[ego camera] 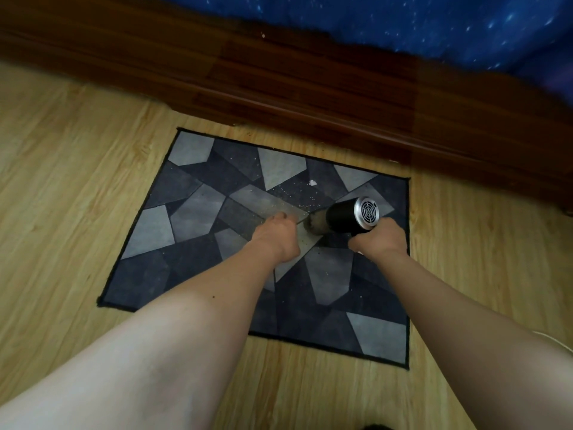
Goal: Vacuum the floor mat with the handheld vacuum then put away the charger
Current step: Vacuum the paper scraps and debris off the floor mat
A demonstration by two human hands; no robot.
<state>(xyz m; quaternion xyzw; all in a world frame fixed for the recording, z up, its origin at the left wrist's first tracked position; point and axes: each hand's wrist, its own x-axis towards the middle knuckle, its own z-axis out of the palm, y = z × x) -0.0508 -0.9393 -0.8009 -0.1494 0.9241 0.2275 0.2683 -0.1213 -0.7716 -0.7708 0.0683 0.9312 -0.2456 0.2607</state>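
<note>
A grey and dark blue patchwork floor mat (192,212) lies on the wooden floor, strewn with pale crumbs (288,193) and one white scrap (312,182) near its far middle. My right hand (379,238) grips the handle of a black handheld vacuum (341,217) with a silver vented rear end; its dust-filled nozzle points left onto the mat. My left hand (277,235) rests on the mat just left of the nozzle, fingers curled down onto the fabric; nothing is seen in its grip. No charger body is in view.
A dark wooden bed frame (310,97) runs along the far side of the mat, with a blue starry cover (434,29) above it. A thin white cord (552,338) shows at the right edge. Light wood floor (62,181) surrounds the mat.
</note>
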